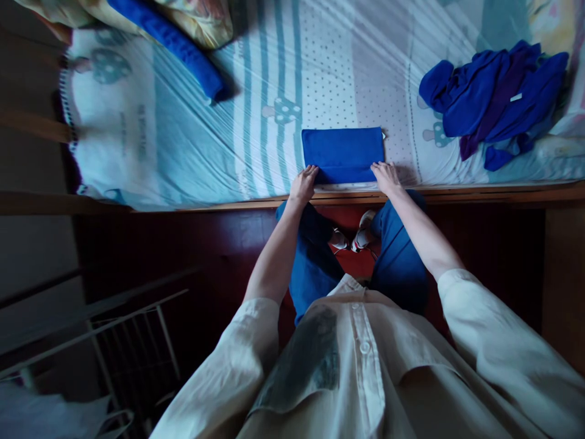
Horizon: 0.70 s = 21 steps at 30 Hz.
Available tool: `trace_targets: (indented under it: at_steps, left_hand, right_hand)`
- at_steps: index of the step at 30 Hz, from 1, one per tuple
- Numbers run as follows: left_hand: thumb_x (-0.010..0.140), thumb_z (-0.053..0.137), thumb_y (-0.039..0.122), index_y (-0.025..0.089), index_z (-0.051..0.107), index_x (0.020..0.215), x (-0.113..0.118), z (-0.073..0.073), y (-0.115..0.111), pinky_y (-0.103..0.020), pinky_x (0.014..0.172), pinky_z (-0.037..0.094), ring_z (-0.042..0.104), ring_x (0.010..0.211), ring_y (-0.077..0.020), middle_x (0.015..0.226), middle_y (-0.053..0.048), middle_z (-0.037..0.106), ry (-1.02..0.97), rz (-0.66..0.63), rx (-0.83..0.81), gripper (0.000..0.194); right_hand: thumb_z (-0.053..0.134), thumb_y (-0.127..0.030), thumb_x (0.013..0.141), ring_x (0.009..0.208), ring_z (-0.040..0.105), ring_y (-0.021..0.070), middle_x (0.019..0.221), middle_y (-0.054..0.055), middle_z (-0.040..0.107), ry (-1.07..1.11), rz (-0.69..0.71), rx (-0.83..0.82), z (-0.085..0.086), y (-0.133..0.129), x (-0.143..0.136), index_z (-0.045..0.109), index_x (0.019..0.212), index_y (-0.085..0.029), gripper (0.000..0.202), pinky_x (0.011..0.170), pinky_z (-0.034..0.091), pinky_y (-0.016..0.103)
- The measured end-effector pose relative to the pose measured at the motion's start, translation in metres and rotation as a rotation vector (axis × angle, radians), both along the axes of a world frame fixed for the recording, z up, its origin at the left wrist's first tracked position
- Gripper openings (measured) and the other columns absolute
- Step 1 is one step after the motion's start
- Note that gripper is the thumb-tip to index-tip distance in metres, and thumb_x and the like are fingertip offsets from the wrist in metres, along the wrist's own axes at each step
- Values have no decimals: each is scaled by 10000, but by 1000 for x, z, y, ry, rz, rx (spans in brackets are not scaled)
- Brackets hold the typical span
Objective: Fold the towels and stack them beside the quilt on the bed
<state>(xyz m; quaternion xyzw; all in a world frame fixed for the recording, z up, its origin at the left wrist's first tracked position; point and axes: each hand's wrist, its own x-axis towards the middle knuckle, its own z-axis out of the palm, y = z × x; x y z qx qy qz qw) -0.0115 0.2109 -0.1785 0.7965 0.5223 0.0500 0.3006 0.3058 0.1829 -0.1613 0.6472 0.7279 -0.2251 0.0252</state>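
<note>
Left hand [304, 184] and right hand [386, 177], half-curled, pinch unclear, touch the near corners of the flat blue rectangular fabric cloth [343, 148] beside the pale patterned bed's [192, 146] near edge; even pressure keeps it straight

Pictured in a dim bedroom: a wide bed in a pale blue, white and grey cotton sheet [192, 140], printed with stripes, dots and mushrooms, creased in long folds and stretched across the upper view. Heaped at the far left corner, yellow patterned bedding [203, 24]. Set along the near side, a brown wooden bed rail [493, 195]; at far left, a matching wooden bar [34, 125] before a plain grey wall [36, 161]. Below, a dark red floor [223, 244], faintly glossy near the bed and lost in shadow elsewhere. Standing at lower left, a white metal-barred rack [167, 341], near pale crumpled fabric [50, 414]. At right, a brown panel [564, 262] beneath the rail. Lit softly, in cool tones, brightest over the bed.
</note>
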Motion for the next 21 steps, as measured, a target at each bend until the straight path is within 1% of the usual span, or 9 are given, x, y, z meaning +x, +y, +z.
trace_targets:
  at_steps: [2,4,8,10,15,19,21]
  left_hand:
    - [761,471,-42,125,552,1483,3,2,1,-431,1249,361,438,1502,-274,1536,-137,566,26,24,7,745]
    - [796,442,-35,145,584,1457,4,4,1,-437,1236,376,459,1488,-269,1524,-125,581,56,45,-1,700]
    - [817,463,-1,171,618,1431,4,10,-4,-446,1218,391,501,1452,-279,1521,-105,587,119,37,-27,656]
    - [826,476,20,179,626,1426,4,13,-9,-446,1200,406,538,1415,-285,1509,-104,598,151,40,-33,638]
    - [853,477,59,181,643,1413,3,18,-25,-411,1171,430,600,1336,-272,1457,-111,642,206,64,-25,597]
    - [826,521,64,209,652,1410,1,23,-34,-425,1182,428,608,1326,-276,1417,-97,672,212,72,-43,616]
    - [816,531,57,214,650,1416,1,25,-36,-412,1194,420,598,1342,-273,1423,-92,668,206,72,-51,632]
  right_hand:
    - [495,-179,996,1360,534,378,1364,223,660,-28,-42,-9,1,0,-2,681,1326,-111,385,1144,347,580]
    - [484,-187,1005,1310,567,388,1304,241,675,-51,-79,-37,3,-2,-2,685,1309,-97,375,1128,354,577]
    - [462,-178,1011,1251,607,383,1271,252,678,-90,-114,-92,14,-10,2,679,1330,-100,394,1098,382,549]
    - [440,-171,1011,1245,610,372,1271,244,682,-107,-109,-98,19,-15,3,685,1330,-115,407,1086,393,528]
    - [471,-234,1017,1242,611,362,1274,228,691,-147,-71,-105,32,-25,1,693,1333,-141,398,1068,406,488]
    - [487,-151,987,1244,617,358,1244,224,704,-206,-39,-115,42,-31,-4,704,1325,-133,402,1060,405,469]
    - [524,-138,975,1252,617,354,1243,217,706,-208,-35,-117,46,-33,-6,710,1317,-140,389,1068,412,457]
